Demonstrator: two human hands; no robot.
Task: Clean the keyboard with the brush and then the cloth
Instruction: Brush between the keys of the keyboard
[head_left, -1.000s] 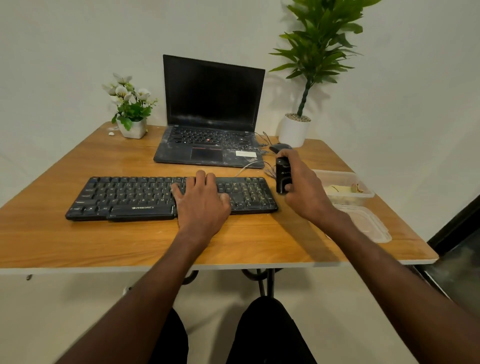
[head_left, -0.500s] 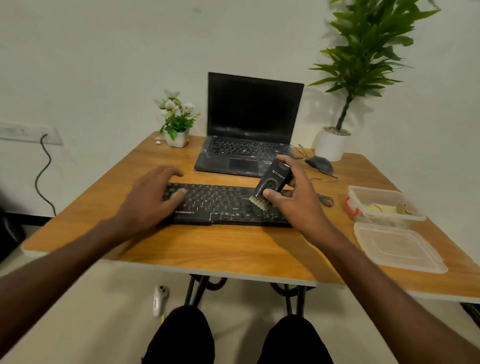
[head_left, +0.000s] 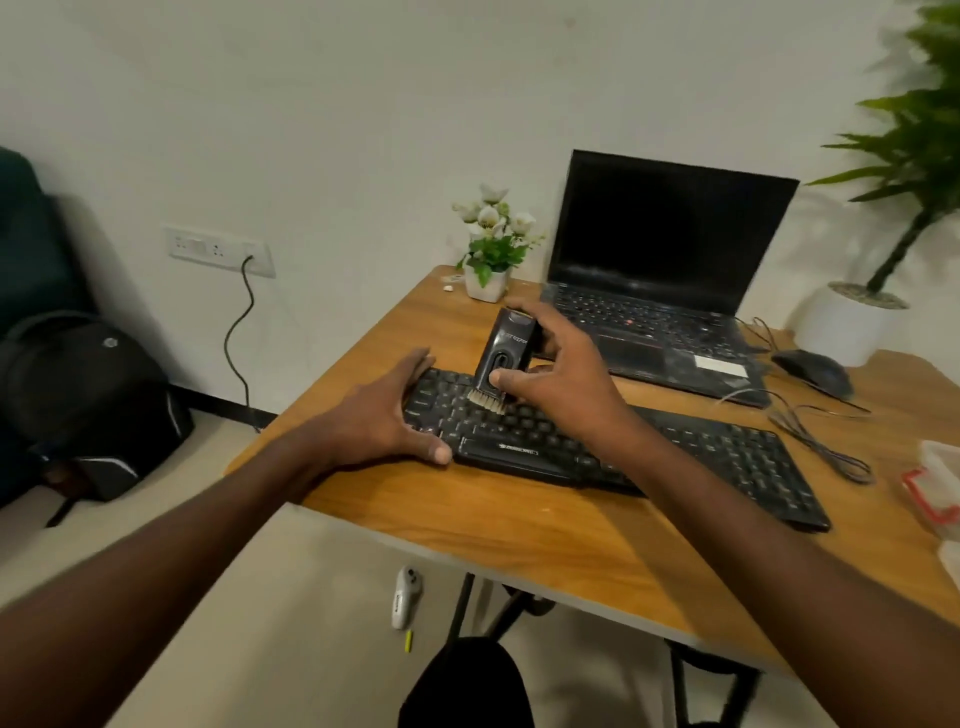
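Note:
A black keyboard (head_left: 675, 447) lies across the wooden table (head_left: 519, 525). My right hand (head_left: 556, 374) grips a black brush (head_left: 506, 353) upright, its pale bristles touching the keys near the keyboard's left end. My left hand (head_left: 384, 415) holds the keyboard's left end, with the fingers over its far edge and the thumb on the front edge. No cloth is in view.
Behind the keyboard stands an open laptop (head_left: 660, 280), with a small flower pot (head_left: 488, 280) to its left, a mouse (head_left: 810, 371) and a loose cable (head_left: 821, 441) to its right. A plastic container (head_left: 935, 488) sits at the right edge. A backpack (head_left: 88, 405) lies on the floor at left.
My right hand carried the brush from beside the keyboard's right end to its left part and set the bristles down. My left hand slid from the middle keys to the left end.

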